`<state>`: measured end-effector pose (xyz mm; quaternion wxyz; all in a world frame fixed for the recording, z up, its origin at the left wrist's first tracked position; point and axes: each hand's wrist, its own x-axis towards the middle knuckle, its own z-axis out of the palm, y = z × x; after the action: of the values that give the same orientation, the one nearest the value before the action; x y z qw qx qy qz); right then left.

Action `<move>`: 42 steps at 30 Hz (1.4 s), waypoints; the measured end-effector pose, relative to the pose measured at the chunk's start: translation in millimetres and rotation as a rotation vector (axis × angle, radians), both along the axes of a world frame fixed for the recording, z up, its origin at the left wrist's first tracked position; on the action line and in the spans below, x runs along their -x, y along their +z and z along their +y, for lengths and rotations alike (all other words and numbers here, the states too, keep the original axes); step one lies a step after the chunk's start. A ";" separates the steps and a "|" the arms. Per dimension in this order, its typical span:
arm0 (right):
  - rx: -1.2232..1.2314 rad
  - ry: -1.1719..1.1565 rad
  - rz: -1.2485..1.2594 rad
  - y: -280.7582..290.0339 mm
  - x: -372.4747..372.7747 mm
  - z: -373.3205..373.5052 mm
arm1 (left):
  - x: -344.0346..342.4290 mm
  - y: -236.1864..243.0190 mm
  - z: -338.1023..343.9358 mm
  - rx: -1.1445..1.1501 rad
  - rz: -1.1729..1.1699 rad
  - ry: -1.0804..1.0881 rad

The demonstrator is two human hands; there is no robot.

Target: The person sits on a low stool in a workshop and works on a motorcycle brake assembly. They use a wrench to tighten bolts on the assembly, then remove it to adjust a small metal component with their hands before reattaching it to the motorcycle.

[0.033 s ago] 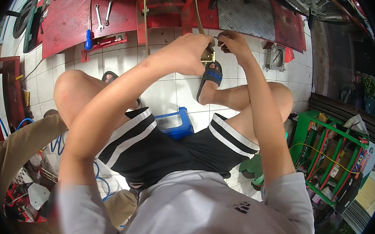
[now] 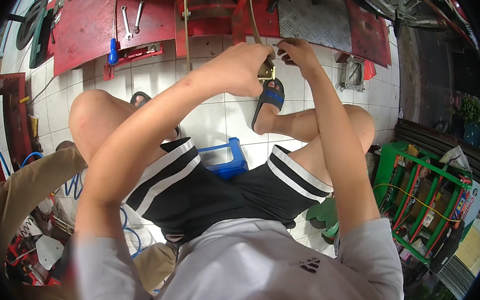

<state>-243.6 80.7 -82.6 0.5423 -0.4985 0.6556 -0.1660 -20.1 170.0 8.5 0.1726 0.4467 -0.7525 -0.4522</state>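
Note:
My left hand (image 2: 244, 66) is closed around a small brass-coloured metal part (image 2: 267, 72), held above the floor by the front of the red lift. Its fingers hide most of that part, so its exact kind does not show. Just right of it, my right hand (image 2: 298, 56) has its fingers bent and pinched together close to the part. What sits between those fingertips is too small to make out. Below the part is my sandalled foot (image 2: 270, 98).
On the red lift platform (image 2: 90, 34) lie two wrenches (image 2: 126, 23) and a blue-handled screwdriver (image 2: 113, 53). A blue stool (image 2: 230, 160) is beneath me. To the right stands a green tool rack (image 2: 424, 200). Another person's tan trouser leg (image 2: 37, 183) is close on my left.
My right hand has shifted very slightly to the left and up. The left hand and the metal part stay in place.

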 end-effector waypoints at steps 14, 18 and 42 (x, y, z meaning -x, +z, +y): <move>-0.168 -0.414 -0.118 -125.0 12.0 -111.2 | 2.3 7.4 1.1 -0.073 -0.076 0.002; -0.181 -0.095 -0.008 -67.7 19.4 -107.6 | 1.2 0.9 -1.0 -0.025 -0.027 -0.007; 0.017 -0.466 -1.049 49.0 -83.5 145.7 | -71.7 36.0 -2.0 0.131 0.236 0.270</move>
<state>-160.1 226.4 -33.6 0.7401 -0.1960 0.3899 -0.5117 51.6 168.0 44.4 0.3475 0.4755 -0.6880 -0.4241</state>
